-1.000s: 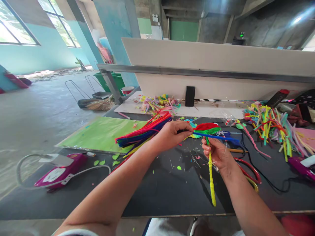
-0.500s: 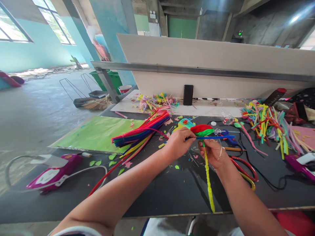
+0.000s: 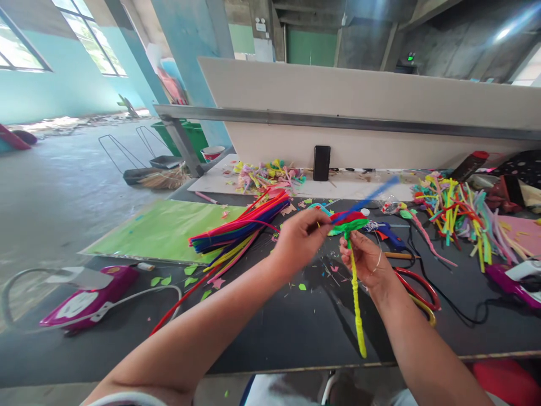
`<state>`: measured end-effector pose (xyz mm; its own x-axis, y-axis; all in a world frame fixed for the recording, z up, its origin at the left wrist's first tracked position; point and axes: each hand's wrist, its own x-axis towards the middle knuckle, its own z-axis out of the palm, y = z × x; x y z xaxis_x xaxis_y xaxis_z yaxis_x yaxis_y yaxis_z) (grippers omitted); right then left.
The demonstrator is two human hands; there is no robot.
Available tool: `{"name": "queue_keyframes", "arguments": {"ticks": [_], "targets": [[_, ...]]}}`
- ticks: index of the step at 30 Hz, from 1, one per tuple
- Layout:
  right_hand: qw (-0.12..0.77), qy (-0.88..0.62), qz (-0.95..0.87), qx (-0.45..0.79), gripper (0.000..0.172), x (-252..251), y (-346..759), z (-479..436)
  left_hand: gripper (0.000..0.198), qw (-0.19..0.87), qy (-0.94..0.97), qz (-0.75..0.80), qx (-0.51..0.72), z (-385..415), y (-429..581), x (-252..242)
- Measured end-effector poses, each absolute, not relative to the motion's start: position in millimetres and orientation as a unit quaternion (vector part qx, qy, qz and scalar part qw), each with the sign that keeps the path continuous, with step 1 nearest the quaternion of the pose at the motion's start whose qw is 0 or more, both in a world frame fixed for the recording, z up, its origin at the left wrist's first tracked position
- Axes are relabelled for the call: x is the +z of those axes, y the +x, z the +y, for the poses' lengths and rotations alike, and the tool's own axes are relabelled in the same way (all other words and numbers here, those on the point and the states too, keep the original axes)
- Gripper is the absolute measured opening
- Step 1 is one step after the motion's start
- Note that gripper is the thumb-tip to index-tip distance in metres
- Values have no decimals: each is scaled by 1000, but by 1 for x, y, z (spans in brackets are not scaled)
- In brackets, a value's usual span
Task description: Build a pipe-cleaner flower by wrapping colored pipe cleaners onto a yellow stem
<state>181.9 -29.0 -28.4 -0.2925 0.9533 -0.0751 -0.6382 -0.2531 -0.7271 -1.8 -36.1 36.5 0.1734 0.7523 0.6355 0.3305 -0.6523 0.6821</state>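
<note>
My left hand (image 3: 301, 239) is closed, pinching one end of a blue pipe cleaner (image 3: 368, 199). The pipe cleaner slants up to the right behind my fingers, its far end blurred by motion. In my right hand (image 3: 368, 260) is a pipe cleaner flower, gripped by its stem just under the green fuzzy top (image 3: 353, 226). Its twisted yellow stem (image 3: 358, 307) hangs down below my fingers. Red fuzzy loops (image 3: 358, 215) show just behind the green part. A light blue fuzzy piece (image 3: 320, 210) is partly hidden behind my left hand.
A bundle of coloured pipe cleaners (image 3: 240, 225) lies left of my hands, beside a green sheet (image 3: 139, 228). To the right are red-handled scissors (image 3: 422, 285), a blue glue gun (image 3: 392, 237) and a heap of cut pieces (image 3: 459, 217). A phone (image 3: 322, 163) leans against the board.
The blue pipe cleaner has swung from level in front of the flower to slanting upward. My left hand has shifted slightly left, while my right hand keeps its hold on the stem.
</note>
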Motion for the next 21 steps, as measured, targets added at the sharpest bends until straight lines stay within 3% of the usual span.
{"name": "queue_keyframes", "arguments": {"ticks": [4,12,17,21], "targets": [[558,-250,-273,743,17,-24,185,-30,9,299,638,319,634,-39,-17,63],[671,-218,-193,682,21,-21,191,-25,12,325,637,306,628,-59,-10,72],[699,-213,-170,662,20,-21,196,-20,13,324,598,262,684,-76,-15,82],[706,-204,-155,660,19,-23,197,-19,14,356,590,299,660,-72,-8,77]]}}
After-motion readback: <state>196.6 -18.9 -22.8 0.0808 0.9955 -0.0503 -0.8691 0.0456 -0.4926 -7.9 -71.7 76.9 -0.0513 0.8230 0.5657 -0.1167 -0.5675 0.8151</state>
